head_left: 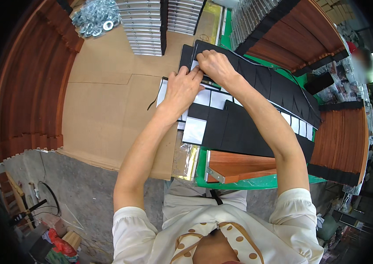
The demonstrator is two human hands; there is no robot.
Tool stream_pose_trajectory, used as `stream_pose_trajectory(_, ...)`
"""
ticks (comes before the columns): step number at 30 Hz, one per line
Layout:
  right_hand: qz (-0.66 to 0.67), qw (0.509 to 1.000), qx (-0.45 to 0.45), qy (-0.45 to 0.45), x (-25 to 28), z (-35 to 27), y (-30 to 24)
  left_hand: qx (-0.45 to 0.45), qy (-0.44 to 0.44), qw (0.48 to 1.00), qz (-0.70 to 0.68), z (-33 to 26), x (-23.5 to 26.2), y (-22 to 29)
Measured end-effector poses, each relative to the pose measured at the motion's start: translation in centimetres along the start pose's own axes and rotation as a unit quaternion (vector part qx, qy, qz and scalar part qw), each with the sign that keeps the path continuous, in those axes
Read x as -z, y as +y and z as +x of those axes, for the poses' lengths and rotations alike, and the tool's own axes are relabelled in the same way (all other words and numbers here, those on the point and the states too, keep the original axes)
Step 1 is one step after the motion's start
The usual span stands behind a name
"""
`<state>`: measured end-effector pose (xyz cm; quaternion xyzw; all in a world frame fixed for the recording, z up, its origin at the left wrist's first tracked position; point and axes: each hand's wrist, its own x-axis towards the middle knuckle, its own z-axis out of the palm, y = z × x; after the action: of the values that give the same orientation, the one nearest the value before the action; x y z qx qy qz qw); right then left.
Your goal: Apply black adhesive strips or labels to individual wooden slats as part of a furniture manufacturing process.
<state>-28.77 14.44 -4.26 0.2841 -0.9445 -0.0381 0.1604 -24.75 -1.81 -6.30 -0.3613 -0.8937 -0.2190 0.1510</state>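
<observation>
And here are both hands, working close together at the far left end of the black panels, which lie overlapped across the table with white patches showing along them! The left hand sits palm down, its fingers partly bent and a little apart, tips at the panels; whether they pinch an edge, I can't tell. Right beside it, the right hand is curled tight, knuckles up, fingertips tucked under, so any grip is hidden from us. Brown cardboard spreads to the left, silver metal rings heap up at the far end, and nearest the body a reddish-brown wooden piece lies on the green covering
</observation>
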Motion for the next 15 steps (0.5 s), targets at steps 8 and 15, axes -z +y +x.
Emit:
stream_pose_trajectory(8, 0.182, 0.965, -0.191, -0.008, 1.2, 0.8, 1.9, 0.01, 0.003, 1.0, -0.013, -0.1, 0.1, 0.4)
stream_pose_trajectory(15, 0.371, 0.891, -0.252, 0.069, 9.5, -3.4, -0.8, 0.075, 0.157, 0.96, -0.219, 0.8, 4.7, 1.3)
